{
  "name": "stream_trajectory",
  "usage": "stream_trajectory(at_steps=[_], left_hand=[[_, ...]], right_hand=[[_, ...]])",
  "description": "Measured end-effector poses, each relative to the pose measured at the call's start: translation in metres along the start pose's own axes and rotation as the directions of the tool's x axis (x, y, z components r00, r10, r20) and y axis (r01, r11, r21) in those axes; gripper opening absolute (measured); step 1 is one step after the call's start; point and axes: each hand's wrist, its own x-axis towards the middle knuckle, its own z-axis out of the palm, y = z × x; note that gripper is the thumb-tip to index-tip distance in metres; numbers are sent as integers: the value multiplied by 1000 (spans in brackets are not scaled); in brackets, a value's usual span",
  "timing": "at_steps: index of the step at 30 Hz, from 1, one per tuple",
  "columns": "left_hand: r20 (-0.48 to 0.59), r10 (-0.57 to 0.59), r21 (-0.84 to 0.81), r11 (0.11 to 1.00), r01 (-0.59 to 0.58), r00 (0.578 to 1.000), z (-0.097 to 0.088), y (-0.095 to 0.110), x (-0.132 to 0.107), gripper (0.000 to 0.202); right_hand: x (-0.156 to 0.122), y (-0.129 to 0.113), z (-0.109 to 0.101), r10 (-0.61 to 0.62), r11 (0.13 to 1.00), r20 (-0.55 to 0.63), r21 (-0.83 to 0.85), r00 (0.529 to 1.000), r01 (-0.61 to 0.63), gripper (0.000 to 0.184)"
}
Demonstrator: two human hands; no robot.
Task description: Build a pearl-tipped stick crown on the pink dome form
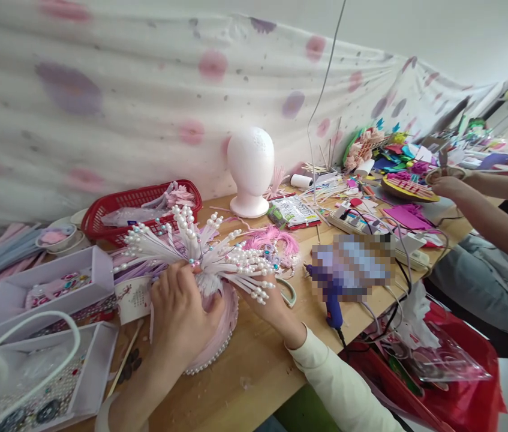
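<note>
A pink headpiece [218, 351] with a pearl-beaded rim stands on the table in front of me. White stems tipped with pearls [200, 252] fan out from its top, some with blue and pink beads. My left hand [184, 315] is closed around the base of the stems, its fingers curled at the white fluffy middle and its thumb on the near side. From the right, my right hand [265, 298] reaches in behind the pearl sprays, against the headpiece's side. Its fingers are hidden by the stems.
A white foam head [251, 171] stands behind, beside a red basket [96, 219]. Bead trays [101, 282] lie left. On the right are a blue glue gun [333, 300], a power strip [341, 225], scissors [288, 292] and cords. Another person's hands [449, 183] work farther right.
</note>
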Motion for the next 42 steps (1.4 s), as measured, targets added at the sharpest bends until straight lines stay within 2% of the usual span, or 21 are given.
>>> stream_trajectory(at_steps=[5, 10, 17, 23, 30, 36, 40, 42], left_hand=[[27, -27, -8, 1000, 27, 999, -2, 2, 1, 32], [23, -40, 2, 999, 40, 999, 0, 2, 1, 34], [24, -17, 19, 1000, 17, 1000, -2, 2, 2, 32], [5, -10, 20, 1000, 10, 1000, -1, 3, 1, 33], [-22, -11, 8, 1000, 11, 1000, 0, 4, 0, 32], [-36, -12, -14, 1000, 12, 999, -1, 6, 1, 28], [-36, -9, -26, 1000, 8, 999, -2, 6, 1, 26], [-36, -10, -25, 1000, 9, 999, -2, 6, 1, 25]], right_hand=[[3, -10, -7, -8, 997, -8, 82, 1000, 9, 34], [-2, -13, -7, -26, 995, 7, 96, 1000, 25, 37], [4, -4, -6, 60, 977, -10, 208, 998, -56, 26], [9, 7, -5, 46, 972, -10, 232, 999, -42, 21], [6, -3, -1, 67, 969, -34, 242, 997, -57, 14], [16, -14, 14, 225, 946, -148, 272, 963, -179, 20], [19, -14, 21, 390, 885, -118, 321, 913, -337, 32], [21, -17, 21, 414, 877, -114, 317, 903, -362, 35]])
